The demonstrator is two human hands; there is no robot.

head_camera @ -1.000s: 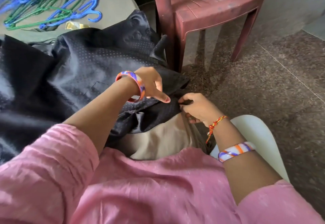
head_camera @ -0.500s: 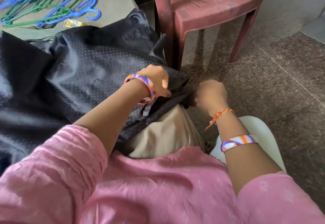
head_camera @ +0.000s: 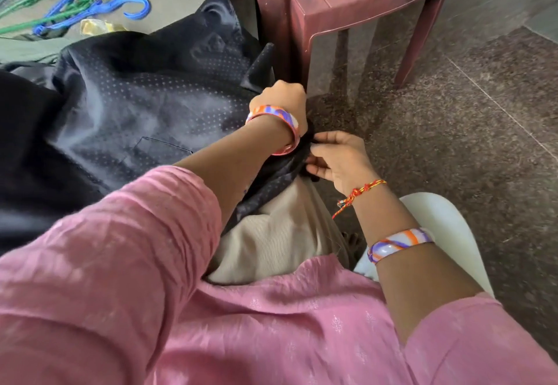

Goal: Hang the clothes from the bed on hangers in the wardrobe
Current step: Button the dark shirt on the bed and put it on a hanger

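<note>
From the head view, the dark dotted garment (head_camera: pixel 145 107) spreads to the left of both hands, its near edge bunched across the lap. The left hand (head_camera: pixel 279 97) is curled over that edge, knuckles up, though its fingers are hidden, so I cannot tell its grip. Just beside it, the right hand (head_camera: pixel 338 158) pinches the black hem. The cloth looks light, limp and slippery; take it at collar or shoulders. The hangers (head_camera: pixel 90 1) lie well beyond the left hand. Compared with half a second ago, the right hand has uncurled from a fist to pinch, and the left has shifted outward.
</note>
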